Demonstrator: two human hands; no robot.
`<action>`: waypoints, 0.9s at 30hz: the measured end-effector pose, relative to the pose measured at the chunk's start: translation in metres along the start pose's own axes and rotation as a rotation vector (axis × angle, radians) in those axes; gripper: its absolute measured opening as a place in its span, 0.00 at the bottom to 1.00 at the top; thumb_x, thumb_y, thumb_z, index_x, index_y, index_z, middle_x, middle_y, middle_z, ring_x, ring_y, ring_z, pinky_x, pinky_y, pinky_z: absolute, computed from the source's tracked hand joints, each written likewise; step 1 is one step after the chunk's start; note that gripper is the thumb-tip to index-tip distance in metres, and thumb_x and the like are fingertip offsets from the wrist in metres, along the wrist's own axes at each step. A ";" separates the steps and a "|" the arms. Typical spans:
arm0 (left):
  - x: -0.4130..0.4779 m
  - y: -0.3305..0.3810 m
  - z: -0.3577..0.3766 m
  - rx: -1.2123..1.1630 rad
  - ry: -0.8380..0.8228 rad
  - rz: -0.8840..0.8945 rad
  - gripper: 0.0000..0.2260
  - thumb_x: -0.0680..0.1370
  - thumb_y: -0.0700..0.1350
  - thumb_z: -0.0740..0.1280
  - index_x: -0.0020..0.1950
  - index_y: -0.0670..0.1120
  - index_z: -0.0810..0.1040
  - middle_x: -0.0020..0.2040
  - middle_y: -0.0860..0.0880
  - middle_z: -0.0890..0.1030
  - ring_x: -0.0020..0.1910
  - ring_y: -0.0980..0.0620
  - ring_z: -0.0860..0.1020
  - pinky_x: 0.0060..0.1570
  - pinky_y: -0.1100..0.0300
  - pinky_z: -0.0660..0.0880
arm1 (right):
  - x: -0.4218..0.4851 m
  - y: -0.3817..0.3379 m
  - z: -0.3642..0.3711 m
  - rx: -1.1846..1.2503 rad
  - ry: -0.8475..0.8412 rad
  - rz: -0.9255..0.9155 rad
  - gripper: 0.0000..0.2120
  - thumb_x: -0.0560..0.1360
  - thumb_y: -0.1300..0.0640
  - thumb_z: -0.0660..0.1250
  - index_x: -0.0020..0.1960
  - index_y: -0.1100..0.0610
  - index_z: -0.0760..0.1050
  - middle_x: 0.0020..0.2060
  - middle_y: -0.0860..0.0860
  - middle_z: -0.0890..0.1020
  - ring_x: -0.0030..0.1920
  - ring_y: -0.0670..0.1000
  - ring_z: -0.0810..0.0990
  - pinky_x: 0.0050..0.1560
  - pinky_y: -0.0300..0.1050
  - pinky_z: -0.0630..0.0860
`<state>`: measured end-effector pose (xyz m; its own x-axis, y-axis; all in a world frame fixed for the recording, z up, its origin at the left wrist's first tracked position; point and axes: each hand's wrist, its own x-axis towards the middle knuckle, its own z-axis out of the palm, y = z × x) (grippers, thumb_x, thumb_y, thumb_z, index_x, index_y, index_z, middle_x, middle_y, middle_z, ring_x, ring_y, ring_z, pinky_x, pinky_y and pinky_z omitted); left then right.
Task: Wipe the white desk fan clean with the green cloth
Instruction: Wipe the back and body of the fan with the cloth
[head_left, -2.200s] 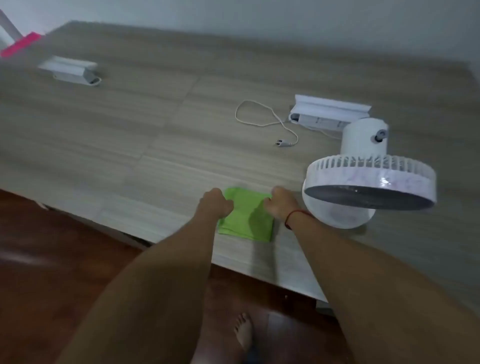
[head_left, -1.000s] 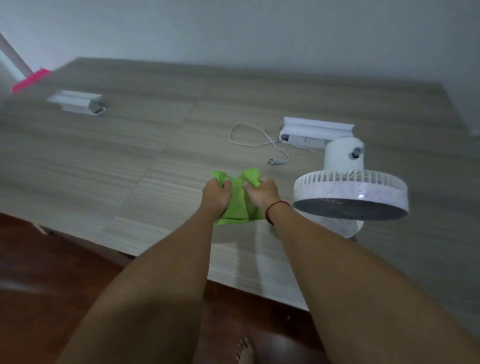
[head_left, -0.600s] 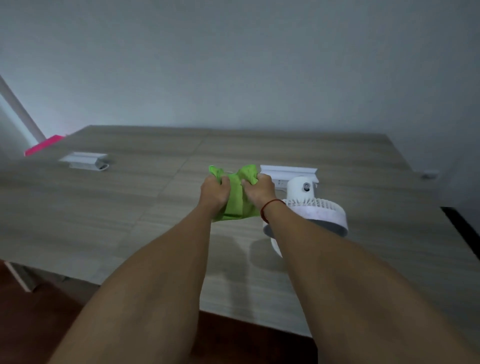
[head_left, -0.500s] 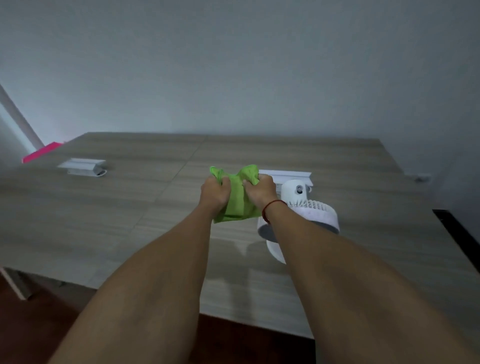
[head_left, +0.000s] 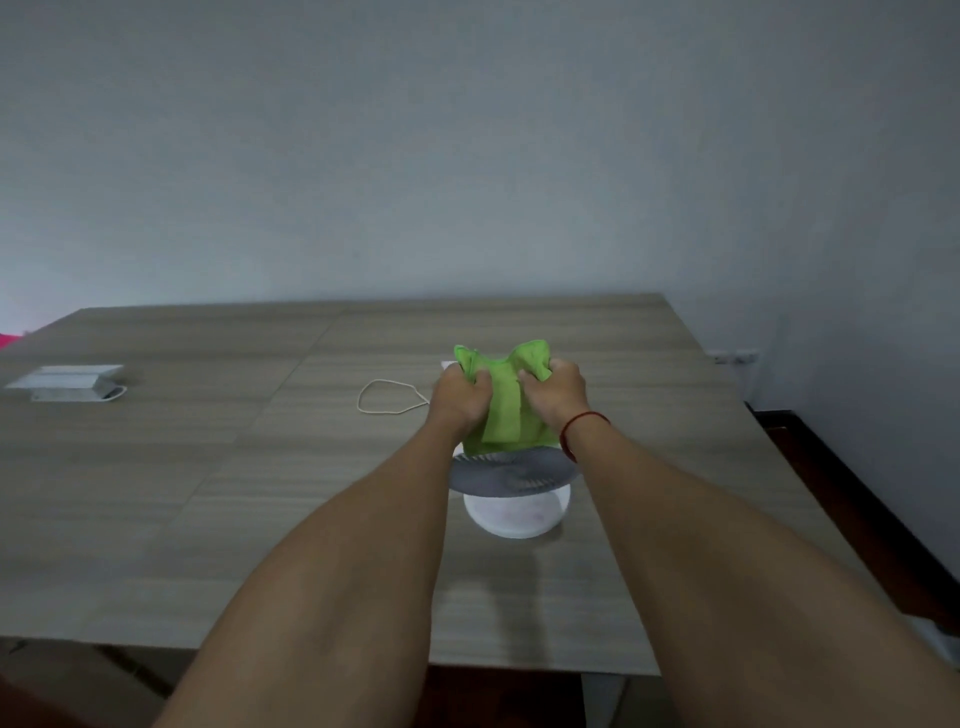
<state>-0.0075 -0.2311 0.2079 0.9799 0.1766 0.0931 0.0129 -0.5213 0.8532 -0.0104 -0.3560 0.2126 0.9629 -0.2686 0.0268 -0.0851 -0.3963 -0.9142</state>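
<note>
Both fists, L hand & R hand, grip green cloth over fan, grille facing camera.

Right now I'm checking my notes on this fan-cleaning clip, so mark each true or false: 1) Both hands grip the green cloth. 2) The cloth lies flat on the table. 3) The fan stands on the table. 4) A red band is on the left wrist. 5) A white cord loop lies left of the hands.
1) True: left hand and right hand hold the green cloth.
2) False: it is held up over the fan.
3) True, on the table.
4) False: the red band is on the right wrist.
5) True: the cord.
</note>
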 end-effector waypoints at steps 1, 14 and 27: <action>-0.001 0.002 0.008 0.006 -0.016 -0.008 0.15 0.79 0.46 0.62 0.55 0.35 0.77 0.55 0.35 0.81 0.56 0.38 0.78 0.53 0.52 0.73 | 0.002 0.005 -0.008 0.002 0.011 0.007 0.13 0.75 0.56 0.67 0.52 0.65 0.80 0.53 0.63 0.83 0.56 0.61 0.80 0.50 0.46 0.73; -0.010 0.000 0.054 0.280 -0.078 0.068 0.10 0.74 0.48 0.65 0.41 0.42 0.74 0.42 0.43 0.78 0.47 0.39 0.79 0.41 0.55 0.71 | 0.009 0.055 -0.035 -0.027 0.052 0.134 0.12 0.74 0.56 0.66 0.52 0.63 0.79 0.52 0.61 0.83 0.53 0.61 0.81 0.52 0.48 0.76; 0.003 -0.041 0.034 0.440 -0.131 0.028 0.20 0.81 0.52 0.58 0.70 0.44 0.72 0.69 0.42 0.75 0.68 0.41 0.72 0.67 0.49 0.68 | -0.001 0.080 -0.005 -0.115 0.072 0.194 0.35 0.77 0.59 0.60 0.78 0.61 0.46 0.75 0.60 0.60 0.74 0.61 0.62 0.71 0.53 0.62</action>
<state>0.0015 -0.2373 0.1555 0.9976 0.0646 0.0234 0.0412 -0.8344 0.5496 -0.0193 -0.3924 0.1414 0.9052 -0.4100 -0.1119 -0.2992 -0.4279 -0.8529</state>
